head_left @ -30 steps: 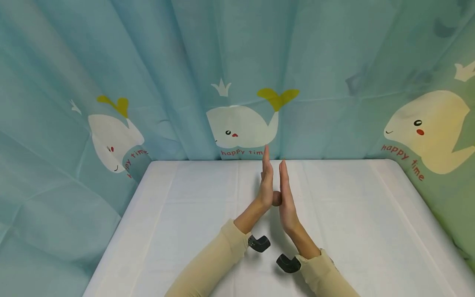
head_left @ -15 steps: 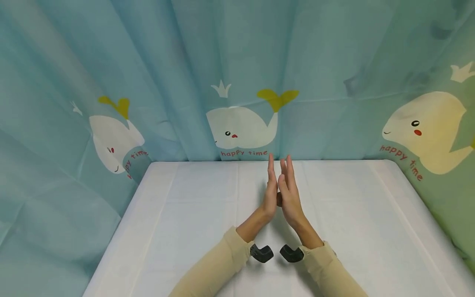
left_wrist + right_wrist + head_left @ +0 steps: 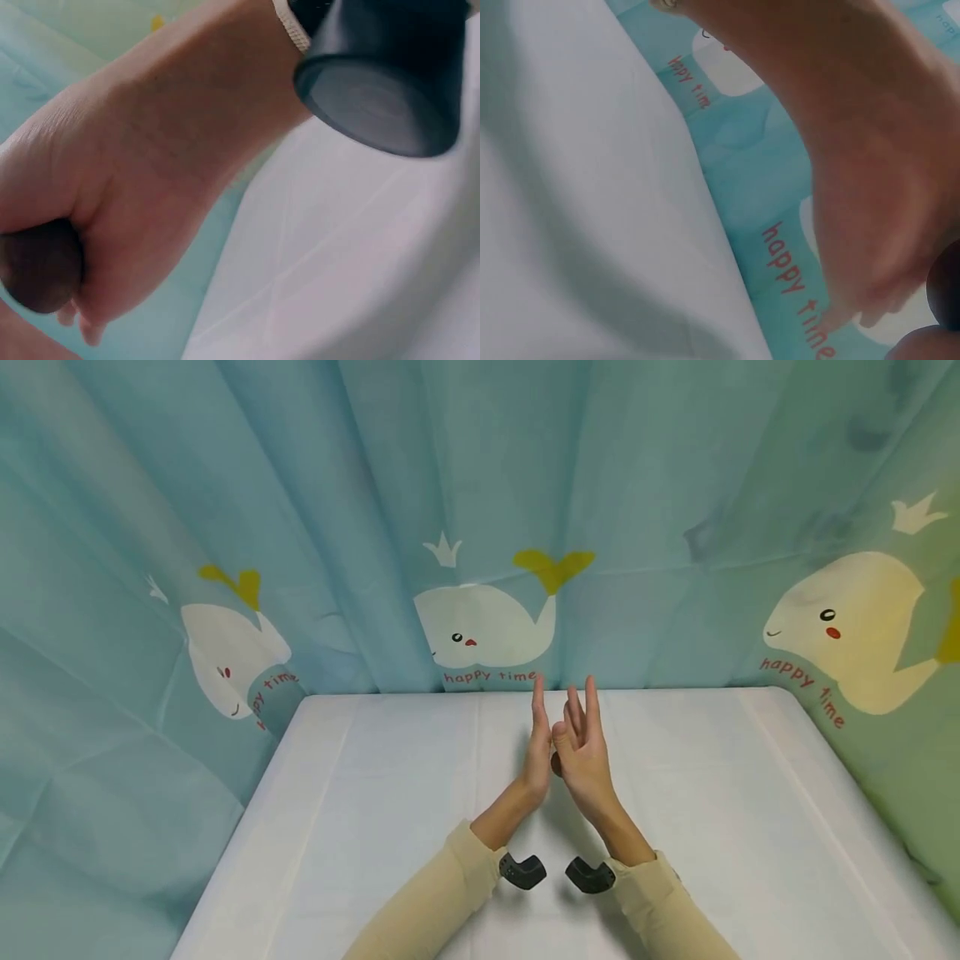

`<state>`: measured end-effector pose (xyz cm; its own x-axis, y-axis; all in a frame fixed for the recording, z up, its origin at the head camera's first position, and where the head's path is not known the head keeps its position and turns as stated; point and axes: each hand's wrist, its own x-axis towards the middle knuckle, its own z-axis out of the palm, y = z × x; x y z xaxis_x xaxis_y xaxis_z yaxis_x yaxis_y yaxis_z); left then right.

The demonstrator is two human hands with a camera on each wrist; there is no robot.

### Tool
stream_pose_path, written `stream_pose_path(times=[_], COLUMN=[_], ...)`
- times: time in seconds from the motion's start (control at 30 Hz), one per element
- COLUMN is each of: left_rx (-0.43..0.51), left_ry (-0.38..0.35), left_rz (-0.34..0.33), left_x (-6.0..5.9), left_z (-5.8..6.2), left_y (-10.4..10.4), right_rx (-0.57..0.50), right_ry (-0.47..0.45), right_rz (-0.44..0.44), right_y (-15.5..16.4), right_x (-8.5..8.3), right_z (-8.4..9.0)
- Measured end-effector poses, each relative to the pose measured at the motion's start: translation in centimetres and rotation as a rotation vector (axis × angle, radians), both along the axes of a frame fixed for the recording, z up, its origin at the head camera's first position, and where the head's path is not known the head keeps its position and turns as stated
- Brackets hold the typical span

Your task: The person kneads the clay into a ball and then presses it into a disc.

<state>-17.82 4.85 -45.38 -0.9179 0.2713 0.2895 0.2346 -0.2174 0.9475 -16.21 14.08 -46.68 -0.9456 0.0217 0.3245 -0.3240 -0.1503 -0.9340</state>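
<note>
In the head view my left hand (image 3: 537, 747) and right hand (image 3: 583, 758) stand upright, palm to palm, above the middle of the white table (image 3: 375, 793). A small brown ball (image 3: 556, 766) is pressed between the two palms, and only a sliver of it shows. Both hands keep their fingers straight; those of the right hand are slightly spread. The left wrist view shows the ball (image 3: 37, 266) against the heel of a palm. In the right wrist view the ball (image 3: 949, 289) is a dark patch at the right edge.
A teal curtain (image 3: 300, 527) printed with white whales hangs close behind and to both sides of the table. A black wrist camera (image 3: 522, 870) sits on the left wrist and another wrist camera (image 3: 590, 875) on the right. The table's corners are rounded.
The right hand has slid forward along the left palm, drawing level with it and spreading its fingers. The ball stays pressed between the palms.
</note>
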Motion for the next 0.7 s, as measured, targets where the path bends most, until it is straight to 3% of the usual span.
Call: stream_pose_path(times=[0.47,0.7], left_rx=[-0.056,-0.22], left_ry=[0.014,0.061], left_rz=[0.055,0.137], left_x=[-0.8,-0.8], left_z=[-1.1,-1.9], left_y=[-2.8,-4.2], right_rx=[0.109,0.156], right_ry=[-0.002,-0.003], right_rz=[-0.034,-0.037], right_y=[1.8,2.7], right_x=[-1.1,-1.5], right_z=[0.2,0.2])
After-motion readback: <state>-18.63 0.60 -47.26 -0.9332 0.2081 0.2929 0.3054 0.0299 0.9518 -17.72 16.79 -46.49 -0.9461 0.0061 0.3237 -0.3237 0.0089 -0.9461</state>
